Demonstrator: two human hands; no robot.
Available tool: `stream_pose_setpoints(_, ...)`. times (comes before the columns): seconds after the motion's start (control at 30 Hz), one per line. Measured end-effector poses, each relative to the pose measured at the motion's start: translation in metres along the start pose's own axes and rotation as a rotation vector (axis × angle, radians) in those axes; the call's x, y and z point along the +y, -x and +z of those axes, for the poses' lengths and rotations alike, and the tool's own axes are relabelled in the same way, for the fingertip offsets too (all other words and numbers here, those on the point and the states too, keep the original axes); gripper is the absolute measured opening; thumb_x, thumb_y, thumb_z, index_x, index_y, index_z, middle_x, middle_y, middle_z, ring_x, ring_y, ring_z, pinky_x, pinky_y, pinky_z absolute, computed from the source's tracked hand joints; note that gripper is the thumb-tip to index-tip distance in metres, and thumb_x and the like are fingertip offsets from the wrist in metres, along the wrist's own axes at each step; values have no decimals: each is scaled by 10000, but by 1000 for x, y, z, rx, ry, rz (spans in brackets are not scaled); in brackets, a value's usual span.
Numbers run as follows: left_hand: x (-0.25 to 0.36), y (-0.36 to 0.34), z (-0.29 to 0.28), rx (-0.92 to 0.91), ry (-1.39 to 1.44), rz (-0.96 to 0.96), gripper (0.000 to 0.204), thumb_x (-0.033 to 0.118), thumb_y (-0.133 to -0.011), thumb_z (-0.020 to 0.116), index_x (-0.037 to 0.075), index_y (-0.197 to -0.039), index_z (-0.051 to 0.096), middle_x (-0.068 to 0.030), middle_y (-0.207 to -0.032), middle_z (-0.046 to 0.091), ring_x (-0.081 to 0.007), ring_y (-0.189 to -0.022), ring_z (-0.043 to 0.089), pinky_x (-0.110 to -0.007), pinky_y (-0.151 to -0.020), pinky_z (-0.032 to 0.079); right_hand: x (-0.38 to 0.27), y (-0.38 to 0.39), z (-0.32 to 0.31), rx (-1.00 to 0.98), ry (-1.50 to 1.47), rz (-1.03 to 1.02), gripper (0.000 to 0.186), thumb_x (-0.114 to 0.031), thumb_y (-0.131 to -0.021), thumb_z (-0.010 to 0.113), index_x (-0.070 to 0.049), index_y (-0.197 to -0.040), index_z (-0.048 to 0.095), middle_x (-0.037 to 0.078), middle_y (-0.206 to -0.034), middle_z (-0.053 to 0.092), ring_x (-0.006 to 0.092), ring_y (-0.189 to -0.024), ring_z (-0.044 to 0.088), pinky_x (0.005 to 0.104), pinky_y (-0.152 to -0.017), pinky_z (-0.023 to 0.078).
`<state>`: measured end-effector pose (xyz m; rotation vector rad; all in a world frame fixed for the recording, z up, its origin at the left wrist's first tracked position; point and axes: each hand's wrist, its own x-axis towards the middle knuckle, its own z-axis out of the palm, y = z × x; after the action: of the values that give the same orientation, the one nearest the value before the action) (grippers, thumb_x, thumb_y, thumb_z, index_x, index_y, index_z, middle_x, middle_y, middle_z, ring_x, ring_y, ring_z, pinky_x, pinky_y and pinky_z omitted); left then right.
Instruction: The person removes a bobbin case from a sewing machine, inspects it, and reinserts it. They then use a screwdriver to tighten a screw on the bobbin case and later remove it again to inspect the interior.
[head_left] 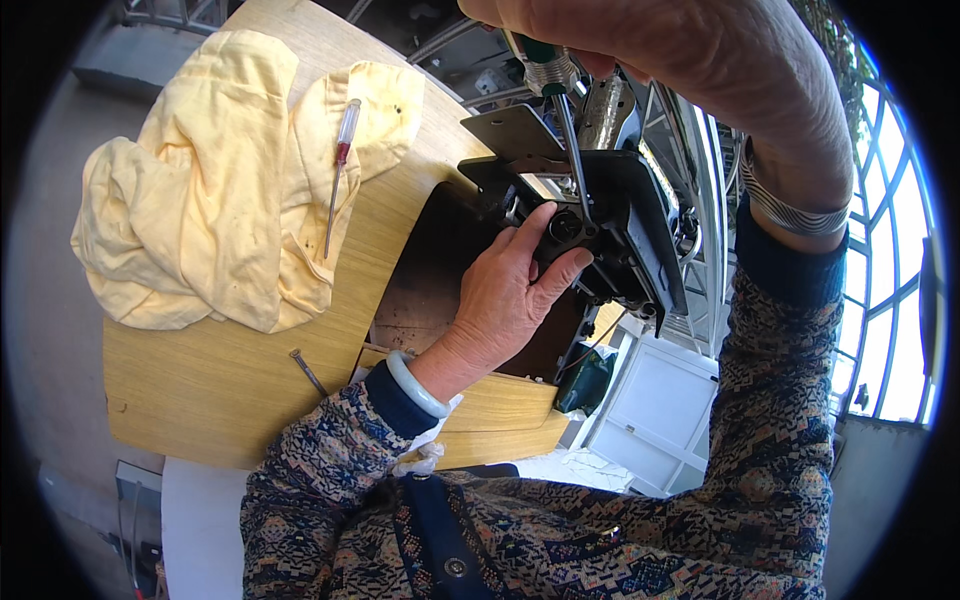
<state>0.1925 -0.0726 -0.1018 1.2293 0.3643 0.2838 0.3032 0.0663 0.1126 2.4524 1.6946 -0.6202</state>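
A black machine [640, 215], which looks like a sewing machine tipped up on its hinges, exposes its underside above the opening in a wooden table. My right hand [660, 40], high at the top edge, is closed around the green-and-clear handle of a screwdriver [571, 145]. Its shaft points down, with the tip against the machine's underside beside a round metal part [563, 226]. My left hand [508, 283] reaches up from below, index finger and thumb gripping either side of that round part. The exact seat of the screwdriver tip is too small to make out.
On the wooden table [190, 385] at left lies a crumpled yellow cloth [215, 190]. A second screwdriver [342, 160], red and clear-handled, rests on it. A small metal tool [308, 372] lies nearer me. Right of the machine are metal bars and a white cabinet [655, 400].
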Motion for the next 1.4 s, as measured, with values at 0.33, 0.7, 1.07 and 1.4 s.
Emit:
stream_pose_setpoints(0.33,-2,0,1,2,-7,3,638,491,-990,679,31,-1417,568,-67,-898,631,-118,-680,550,-286,-639,493,-10,-9,-10,-138,-56,137,297,-263,-842,644,-28,-661,632,-17,-529,500,120,-446,449,312,-443,374)
stream_pose_setpoints(0.7,0,0,1,12,1,-1,622,463,-987,705,22,-1407,581,-39,-875,631,-78,-664,508,-254,-631,467,2,1,7,29,130,-344,388,-351,-849,673,31,-893,726,83,-796,608,157,-750,595,336,-624,469)
stream_pose_setpoints(1.07,1,-1,-3,-51,-5,-14,685,562,-999,621,33,-1425,532,-117,-914,614,-211,-699,624,-357,-647,546,-1,-22,-7,-282,-152,73,361,-334,-887,649,-3,-755,704,3,-590,508,141,-535,504,329,-512,407)
stream_pose_setpoints(1.4,0,0,1,30,30,11,582,403,-982,730,20,-1397,585,-53,-877,638,-85,-653,510,-256,-623,468,47,-23,-4,-235,-239,-171,384,-316,-868,753,19,-1053,713,82,-911,657,167,-823,678,304,-689,562)
